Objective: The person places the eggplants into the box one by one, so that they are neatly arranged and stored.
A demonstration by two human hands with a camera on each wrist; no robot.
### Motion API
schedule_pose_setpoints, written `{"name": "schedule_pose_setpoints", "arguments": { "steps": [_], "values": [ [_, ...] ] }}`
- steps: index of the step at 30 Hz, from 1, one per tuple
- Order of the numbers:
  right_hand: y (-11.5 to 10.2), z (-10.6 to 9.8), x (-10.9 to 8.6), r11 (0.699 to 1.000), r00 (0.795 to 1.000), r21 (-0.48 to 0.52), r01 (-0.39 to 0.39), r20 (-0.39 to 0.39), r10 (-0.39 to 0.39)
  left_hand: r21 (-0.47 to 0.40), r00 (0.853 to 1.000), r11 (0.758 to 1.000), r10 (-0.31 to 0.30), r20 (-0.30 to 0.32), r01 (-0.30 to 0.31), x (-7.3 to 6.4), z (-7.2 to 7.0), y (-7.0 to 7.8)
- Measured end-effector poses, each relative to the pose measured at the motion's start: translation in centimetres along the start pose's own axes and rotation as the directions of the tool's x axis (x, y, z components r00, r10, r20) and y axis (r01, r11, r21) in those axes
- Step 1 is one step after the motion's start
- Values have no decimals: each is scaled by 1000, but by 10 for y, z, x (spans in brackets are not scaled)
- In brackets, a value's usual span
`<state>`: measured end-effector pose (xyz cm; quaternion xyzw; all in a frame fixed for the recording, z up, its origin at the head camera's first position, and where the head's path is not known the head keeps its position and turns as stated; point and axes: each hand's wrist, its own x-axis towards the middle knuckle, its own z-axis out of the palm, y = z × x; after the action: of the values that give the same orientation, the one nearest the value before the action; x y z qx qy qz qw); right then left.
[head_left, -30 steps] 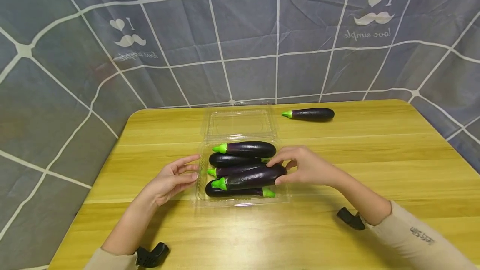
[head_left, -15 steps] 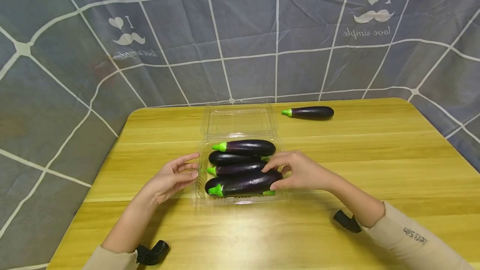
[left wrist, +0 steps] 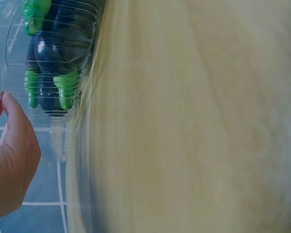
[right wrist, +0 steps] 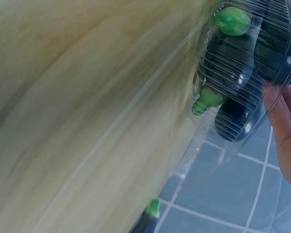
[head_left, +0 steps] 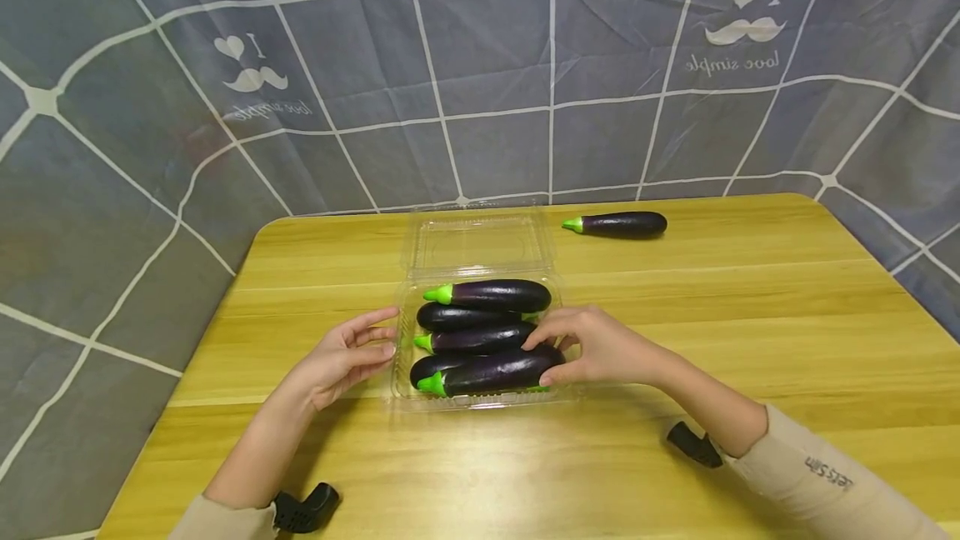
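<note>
A clear plastic clamshell container (head_left: 400,361) lies with its lid folded back, holding several dark purple eggplants with green stems. My right hand (head_left: 600,348) grips the blunt right end of the nearest eggplant (head_left: 491,372), thumb on its near side and fingers over the top. That eggplant lies on top of another one at the container's front, its green stem pointing left. At the container's left side my left hand (head_left: 341,361) pinches the rim between thumb and fingers, as the left wrist view shows its fingertips (left wrist: 8,99) right at the edge.
Behind the container, the transparent lid (head_left: 480,244) lies on the wooden table (head_left: 480,473). A single eggplant (head_left: 624,225) rests near the table's back edge, right of the lid. A grey checked curtain (head_left: 495,65) hangs around the back and sides.
My right hand has moved slightly left and toward the front, lowering its eggplant over the front one in the container. My left hand has stayed at the rim.
</note>
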<state>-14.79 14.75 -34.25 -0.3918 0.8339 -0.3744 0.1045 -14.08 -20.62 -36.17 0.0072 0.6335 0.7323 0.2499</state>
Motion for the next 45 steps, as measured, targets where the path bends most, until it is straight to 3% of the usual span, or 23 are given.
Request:
{"name": "schedule_pose_setpoints", "arguments": {
  "steps": [6,20,29,35,45],
  "values": [
    [0,1,-2,999,999,-19,-27,19,28,9,1000,1000,-5,3,5,1,0,-2],
    [2,-1,1,999,1000,-35,13,21,-12,6,1000,1000,1,3,-1,0,-2,-2],
    [6,-7,-1,990,1000,136,-20,10,19,-2,1000,1000,13,7,-13,1,-2,-1],
    [11,-20,-1,976,999,217,-22,-27,28,6,1000,1000,15,10,-15,2,-2,0],
    [26,-39,-10,982,985,175,-71,-140,96,-4,1000,1000,8,15,-8,1,-1,-2]
  ]
}}
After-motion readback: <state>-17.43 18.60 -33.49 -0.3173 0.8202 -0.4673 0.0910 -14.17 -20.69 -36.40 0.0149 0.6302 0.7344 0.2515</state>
